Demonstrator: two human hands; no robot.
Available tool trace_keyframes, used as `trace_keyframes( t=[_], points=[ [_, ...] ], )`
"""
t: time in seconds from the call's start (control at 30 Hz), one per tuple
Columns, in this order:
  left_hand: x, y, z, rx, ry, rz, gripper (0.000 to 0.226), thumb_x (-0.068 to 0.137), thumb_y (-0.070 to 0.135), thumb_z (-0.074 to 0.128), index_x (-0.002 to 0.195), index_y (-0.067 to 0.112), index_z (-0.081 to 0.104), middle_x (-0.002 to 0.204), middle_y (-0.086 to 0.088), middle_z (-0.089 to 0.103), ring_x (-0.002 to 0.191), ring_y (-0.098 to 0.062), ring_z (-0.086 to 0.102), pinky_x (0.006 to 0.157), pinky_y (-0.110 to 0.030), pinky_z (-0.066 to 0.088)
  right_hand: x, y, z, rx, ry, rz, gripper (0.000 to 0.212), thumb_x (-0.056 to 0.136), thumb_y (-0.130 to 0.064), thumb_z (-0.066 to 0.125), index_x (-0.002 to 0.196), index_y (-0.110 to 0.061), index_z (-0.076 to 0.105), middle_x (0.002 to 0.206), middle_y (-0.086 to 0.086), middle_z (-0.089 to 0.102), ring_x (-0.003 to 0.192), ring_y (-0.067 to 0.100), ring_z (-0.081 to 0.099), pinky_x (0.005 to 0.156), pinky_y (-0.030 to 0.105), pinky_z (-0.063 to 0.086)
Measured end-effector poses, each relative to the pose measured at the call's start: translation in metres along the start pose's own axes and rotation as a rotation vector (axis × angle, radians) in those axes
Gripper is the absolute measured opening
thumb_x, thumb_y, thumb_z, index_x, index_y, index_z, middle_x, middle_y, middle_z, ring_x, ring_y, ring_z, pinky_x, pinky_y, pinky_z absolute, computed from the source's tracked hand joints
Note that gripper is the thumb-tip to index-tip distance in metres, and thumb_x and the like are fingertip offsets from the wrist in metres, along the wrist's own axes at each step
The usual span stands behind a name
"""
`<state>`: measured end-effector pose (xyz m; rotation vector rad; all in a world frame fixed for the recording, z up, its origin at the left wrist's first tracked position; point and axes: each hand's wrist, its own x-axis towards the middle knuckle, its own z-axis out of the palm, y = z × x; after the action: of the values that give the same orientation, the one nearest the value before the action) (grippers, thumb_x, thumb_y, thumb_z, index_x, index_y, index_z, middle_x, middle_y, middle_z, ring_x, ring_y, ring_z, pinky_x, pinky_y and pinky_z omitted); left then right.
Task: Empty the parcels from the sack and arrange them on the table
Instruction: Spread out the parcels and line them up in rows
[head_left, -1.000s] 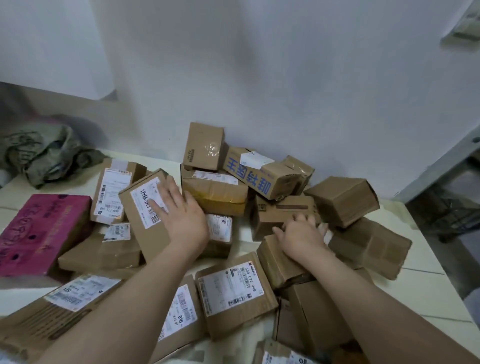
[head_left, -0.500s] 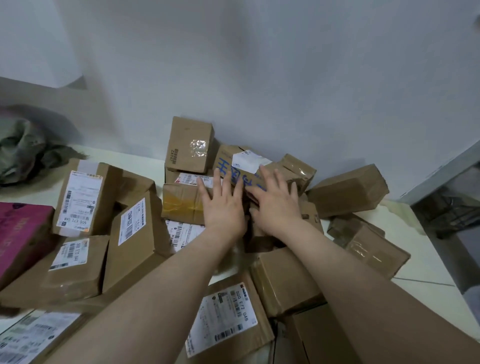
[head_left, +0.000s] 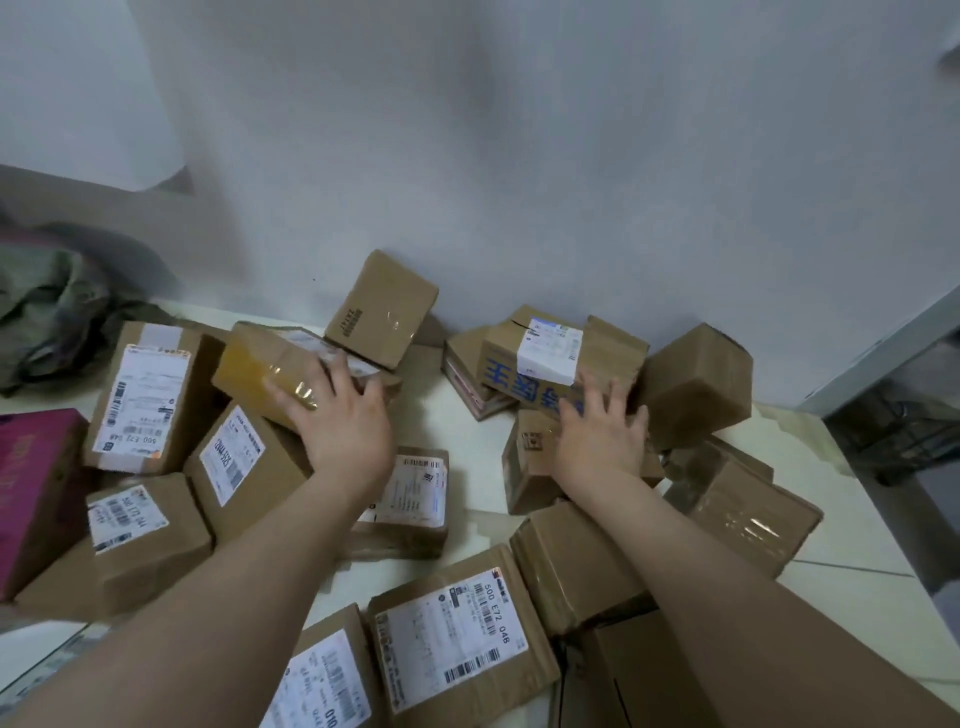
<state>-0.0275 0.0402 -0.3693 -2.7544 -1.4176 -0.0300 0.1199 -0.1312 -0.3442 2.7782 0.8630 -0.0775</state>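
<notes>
Several brown cardboard parcels lie scattered on the cream table (head_left: 470, 436). My left hand (head_left: 343, 431) grips a parcel with yellow tape (head_left: 270, 364), thumb on its taped face, holding it tilted over the left heap. My right hand (head_left: 602, 441) clasps a parcel with blue lettering and a white label (head_left: 535, 364), which rests on other boxes near the wall. Between my hands a bare strip of table shows. One small parcel (head_left: 382, 306) leans against the wall. The crumpled green sack (head_left: 47, 312) lies at the back left.
A pink box (head_left: 31, 478) sits at the left edge. Labelled parcels (head_left: 452, 634) crowd the near side under my forearms. More plain boxes (head_left: 696, 384) pile up on the right, close to the table's right edge, beyond which is the floor. A white wall backs the table.
My hands, side by side at the middle of the pile before, have parted. The left carried the yellow-taped parcel left, the right drew the blue-lettered parcel right, baring table between them.
</notes>
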Motion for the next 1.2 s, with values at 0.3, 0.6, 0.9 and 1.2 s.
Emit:
trace_keyframes(
  t=[0.3, 0.6, 0.9, 1.2],
  points=[
    [-0.039, 0.012, -0.006, -0.076, -0.06, 0.253, 0.066, 0.091, 0.032, 0.051, 0.15, 0.044, 0.024, 0.163, -0.006, -0.012, 0.147, -0.037, -0.02, 0.107, -0.073, -0.013, -0.039, 0.0, 0.004, 0.005, 0.024, -0.153, 0.059, 0.096, -0.046, 0.045, 0.15, -0.038, 0.022, 0.162, 0.003, -0.01, 0.146, 0.039, -0.008, 0.111, 0.07, 0.003],
    [-0.059, 0.019, 0.037, -0.09, -0.368, 0.308, 0.073, 0.097, 0.007, 0.044, 0.154, 0.039, 0.013, 0.162, 0.0, -0.02, 0.147, -0.032, -0.022, 0.109, -0.072, 0.009, -0.035, -0.002, 0.031, 0.176, -0.302, -0.089, 0.073, 0.095, -0.066, 0.014, 0.147, -0.022, 0.039, 0.162, -0.012, -0.013, 0.15, 0.022, -0.009, 0.111, 0.069, -0.006],
    [-0.058, 0.012, 0.02, -0.119, -0.244, 0.358, 0.071, 0.097, 0.037, 0.049, 0.155, 0.033, 0.009, 0.163, -0.006, -0.01, 0.148, -0.03, -0.018, 0.117, -0.06, -0.006, -0.044, 0.009, 0.022, 0.172, 0.047, -0.07, 0.056, 0.099, -0.056, 0.024, 0.15, -0.032, 0.029, 0.163, -0.006, 0.001, 0.15, 0.024, -0.003, 0.115, 0.065, -0.001],
    [-0.176, 0.025, -0.003, 0.158, -0.715, 0.697, 0.12, 0.073, 0.053, 0.077, 0.152, 0.042, -0.014, 0.158, -0.005, -0.031, 0.145, -0.037, -0.026, 0.103, -0.079, -0.003, -0.157, 0.041, 0.031, 0.153, -0.321, -0.251, 0.096, 0.087, -0.019, 0.067, 0.152, -0.042, 0.0, 0.16, -0.008, -0.023, 0.149, 0.028, -0.014, 0.115, 0.057, 0.024]
  ],
)
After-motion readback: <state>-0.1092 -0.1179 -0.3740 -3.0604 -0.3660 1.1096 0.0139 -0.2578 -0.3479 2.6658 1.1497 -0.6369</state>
